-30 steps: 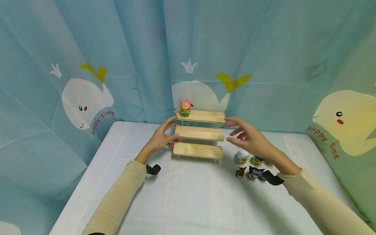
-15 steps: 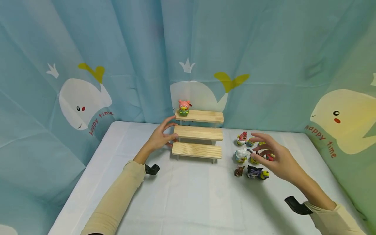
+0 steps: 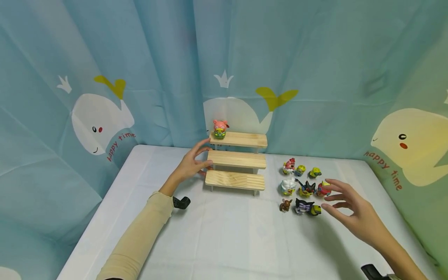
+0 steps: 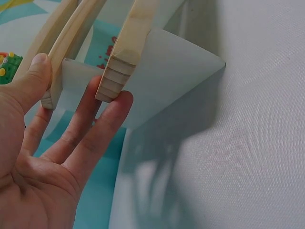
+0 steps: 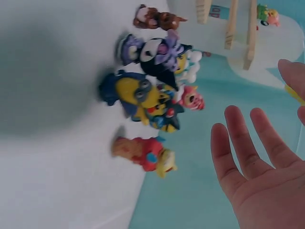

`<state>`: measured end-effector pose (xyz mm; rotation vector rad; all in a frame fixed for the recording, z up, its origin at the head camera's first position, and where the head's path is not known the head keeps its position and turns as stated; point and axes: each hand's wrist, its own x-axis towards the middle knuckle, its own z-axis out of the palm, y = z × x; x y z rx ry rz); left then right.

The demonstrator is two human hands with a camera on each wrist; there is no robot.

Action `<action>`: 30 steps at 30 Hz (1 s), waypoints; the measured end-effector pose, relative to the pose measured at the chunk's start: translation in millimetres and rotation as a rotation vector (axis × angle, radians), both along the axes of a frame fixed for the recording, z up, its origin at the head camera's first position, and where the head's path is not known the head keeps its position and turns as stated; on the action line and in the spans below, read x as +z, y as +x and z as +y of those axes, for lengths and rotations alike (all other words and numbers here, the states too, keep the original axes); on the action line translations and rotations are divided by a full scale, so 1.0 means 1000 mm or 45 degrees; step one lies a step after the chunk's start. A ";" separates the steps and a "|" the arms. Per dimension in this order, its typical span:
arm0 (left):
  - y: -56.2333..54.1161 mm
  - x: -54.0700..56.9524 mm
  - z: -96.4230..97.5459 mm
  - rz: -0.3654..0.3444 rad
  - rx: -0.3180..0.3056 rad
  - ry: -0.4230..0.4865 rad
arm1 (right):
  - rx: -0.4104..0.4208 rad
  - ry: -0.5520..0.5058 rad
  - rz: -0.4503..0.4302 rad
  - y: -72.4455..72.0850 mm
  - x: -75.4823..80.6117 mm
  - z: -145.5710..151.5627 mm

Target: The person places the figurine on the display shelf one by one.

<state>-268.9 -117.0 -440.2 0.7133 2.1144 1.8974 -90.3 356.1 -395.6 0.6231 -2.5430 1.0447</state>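
Observation:
My left hand point(image 3: 189, 165) holds the left end of a three-tier wooden display stand point(image 3: 238, 159). In the left wrist view the thumb lies over the end of the middle board point(image 4: 57, 78), and the fingers point(image 4: 78, 124) are at the board ends. A pink-hooded figurine point(image 3: 220, 129) stands at the left of the top tier. My right hand point(image 3: 360, 212) hovers with fingers spread and holds nothing, right of the loose figurines. Nearest to it are a red-clothed figurine point(image 3: 323, 189) and a yellow Minion figurine point(image 3: 315, 210).
Several more figurines stand in loose rows right of the stand: a white fluffy one point(image 3: 288, 186), a black-eared one point(image 3: 307, 189), a purple-and-black one point(image 3: 302, 206) and a small brown one point(image 3: 285, 205). A blue whale-print curtain point(image 3: 168, 77) hangs behind the white table point(image 3: 224, 233).
My right hand has left the stand's right end, passed over the figurines and moved right and toward me, uncovering them. My left hand has stayed at the stand.

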 end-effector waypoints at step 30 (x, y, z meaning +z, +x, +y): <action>-0.001 -0.002 0.000 0.028 -0.007 0.008 | 0.022 -0.018 -0.297 -0.009 -0.070 0.028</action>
